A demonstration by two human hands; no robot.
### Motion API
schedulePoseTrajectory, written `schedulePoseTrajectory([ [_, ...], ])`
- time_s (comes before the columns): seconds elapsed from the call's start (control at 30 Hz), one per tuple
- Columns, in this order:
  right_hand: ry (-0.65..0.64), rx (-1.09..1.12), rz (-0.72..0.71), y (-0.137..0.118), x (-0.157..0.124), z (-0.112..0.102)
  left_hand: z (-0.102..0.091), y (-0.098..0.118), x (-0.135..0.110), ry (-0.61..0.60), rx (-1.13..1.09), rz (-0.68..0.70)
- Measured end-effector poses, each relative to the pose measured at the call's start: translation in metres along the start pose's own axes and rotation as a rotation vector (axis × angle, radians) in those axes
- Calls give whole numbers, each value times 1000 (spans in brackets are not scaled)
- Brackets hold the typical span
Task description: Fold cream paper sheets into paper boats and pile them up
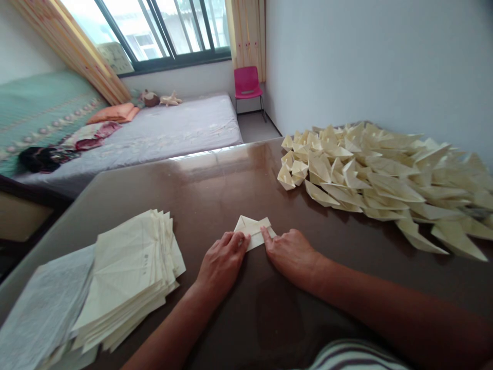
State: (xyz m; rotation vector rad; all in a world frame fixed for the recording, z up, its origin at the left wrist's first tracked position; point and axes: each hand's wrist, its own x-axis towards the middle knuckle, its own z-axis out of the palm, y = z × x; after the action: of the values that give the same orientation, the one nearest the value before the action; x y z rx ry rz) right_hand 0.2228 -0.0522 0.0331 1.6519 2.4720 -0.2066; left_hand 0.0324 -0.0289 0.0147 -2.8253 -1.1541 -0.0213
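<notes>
A small cream folded paper lies flat on the dark brown table, near the front middle. My left hand presses its left lower edge with the fingertips. My right hand presses its right side, index finger laid on the fold. Both hands rest on the tabletop, and their fingers cover part of the paper's near edge.
A stack of flat cream sheets lies at the left, over grey paper. A big heap of folded paper boats fills the right side. Beyond the table are a bed and a pink chair.
</notes>
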Motion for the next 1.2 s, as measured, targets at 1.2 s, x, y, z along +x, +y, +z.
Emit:
schedulePoseTrajectory([
  [1.2, 289, 322, 74, 37, 32, 8, 6, -4, -1, 189, 65, 9],
])
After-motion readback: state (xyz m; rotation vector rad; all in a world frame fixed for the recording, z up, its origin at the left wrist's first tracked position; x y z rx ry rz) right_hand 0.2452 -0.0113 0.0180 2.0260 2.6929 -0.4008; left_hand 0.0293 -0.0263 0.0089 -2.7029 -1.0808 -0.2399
